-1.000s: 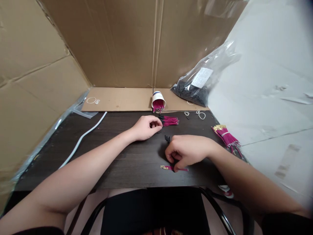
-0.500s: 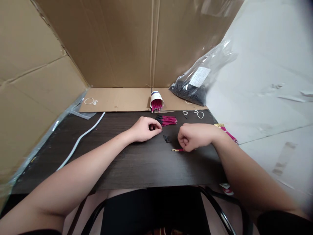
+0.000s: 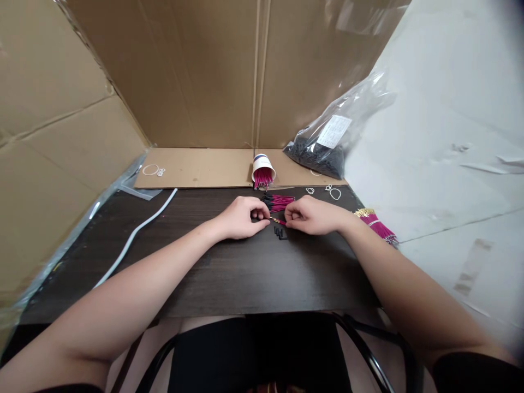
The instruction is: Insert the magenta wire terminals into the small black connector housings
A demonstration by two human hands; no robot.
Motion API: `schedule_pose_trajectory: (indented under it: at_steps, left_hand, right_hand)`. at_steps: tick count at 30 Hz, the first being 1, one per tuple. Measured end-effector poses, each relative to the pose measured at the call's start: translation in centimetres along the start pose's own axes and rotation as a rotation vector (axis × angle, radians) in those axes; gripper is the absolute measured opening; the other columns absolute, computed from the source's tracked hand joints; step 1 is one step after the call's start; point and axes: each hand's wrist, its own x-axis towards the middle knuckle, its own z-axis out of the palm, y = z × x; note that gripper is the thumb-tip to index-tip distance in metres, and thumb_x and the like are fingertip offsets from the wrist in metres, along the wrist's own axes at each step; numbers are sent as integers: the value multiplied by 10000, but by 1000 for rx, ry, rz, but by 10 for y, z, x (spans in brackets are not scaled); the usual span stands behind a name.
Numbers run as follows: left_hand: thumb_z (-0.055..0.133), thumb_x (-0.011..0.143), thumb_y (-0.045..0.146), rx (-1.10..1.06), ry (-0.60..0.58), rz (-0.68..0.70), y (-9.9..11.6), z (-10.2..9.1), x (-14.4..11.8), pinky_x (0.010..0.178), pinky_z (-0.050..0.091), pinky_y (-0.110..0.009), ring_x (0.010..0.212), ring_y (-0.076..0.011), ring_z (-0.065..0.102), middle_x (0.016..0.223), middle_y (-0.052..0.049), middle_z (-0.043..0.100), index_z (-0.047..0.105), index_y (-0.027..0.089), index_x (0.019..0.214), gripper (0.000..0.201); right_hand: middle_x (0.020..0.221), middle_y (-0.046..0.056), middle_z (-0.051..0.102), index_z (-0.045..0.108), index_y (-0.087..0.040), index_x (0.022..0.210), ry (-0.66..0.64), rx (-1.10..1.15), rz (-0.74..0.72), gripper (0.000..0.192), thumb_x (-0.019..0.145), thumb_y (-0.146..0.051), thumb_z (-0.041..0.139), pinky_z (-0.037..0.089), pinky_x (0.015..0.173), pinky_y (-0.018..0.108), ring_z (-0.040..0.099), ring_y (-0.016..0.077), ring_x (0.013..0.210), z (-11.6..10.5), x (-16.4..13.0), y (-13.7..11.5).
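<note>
My right hand (image 3: 313, 214) is closed in a pinch on a short crimson wire (image 3: 281, 221) with a gold terminal at its left end. That terminal points at the fingertips of my left hand (image 3: 245, 217), which is also closed in a pinch; whatever it holds is too small to make out. Just below the wire lie several small black sleeves (image 3: 280, 233) on the dark table (image 3: 245, 278). Behind both hands is a loose pile of crimson wires (image 3: 282, 203) with black left ends.
A white paper cup (image 3: 262, 162) lies tipped on a cardboard strip (image 3: 204, 166), full of crimson wires. Right of it leans a clear bag of black pieces (image 3: 319, 155). A banded wire bundle (image 3: 379, 225) sits at the right edge. Rubber bands (image 3: 335, 194) and a pale tube (image 3: 135, 234) lie about.
My right hand has moved up and left, bringing the crimson wire from the table to my left fingertips. My left hand has stayed nearly still.
</note>
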Motion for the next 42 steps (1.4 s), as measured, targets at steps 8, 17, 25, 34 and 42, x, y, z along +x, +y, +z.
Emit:
schedule_pose_trajectory:
  at_steps: [8,17,25,34,42]
  left_hand:
    - [761,899,263,13,-24,44,-3,-3,-1,716,492,-311,754,-154,609,853,-45,704,785,167,880,101]
    - [639,1011,286,146,-140,16,-1,-4,1,843,473,-376,856,-210,608,931,-77,693,700,170,922,158]
    - [572,1047,284,81,-82,-63,1,0,2,858,449,-376,897,-224,604,1000,-89,704,642,169,942,171]
    - [667,986,247,-385,126,-249,-6,0,10,814,499,-326,813,-157,624,909,-62,723,679,129,965,121]
    - [769,936,275,-408,169,-271,-10,2,10,894,551,-374,884,-184,700,1012,-101,798,803,121,1089,220]
  right_hand:
    - [708,-23,592,696,-135,863,2,-8,-15,63,895,-106,651,344,617,261,468,106,623,-1,1,3]
    - [780,-1,632,680,-138,886,108,95,-122,113,896,-234,622,384,638,263,529,115,658,1,0,5]
    - [933,65,698,760,-111,1137,278,358,-166,365,1008,-440,667,458,672,264,585,149,750,8,3,3]
    - [922,82,708,768,-119,976,644,246,-128,343,976,-428,620,458,720,293,603,173,760,20,14,4]
    - [791,60,625,676,-155,878,799,152,-128,223,956,-330,562,433,739,297,536,176,706,36,23,-2]
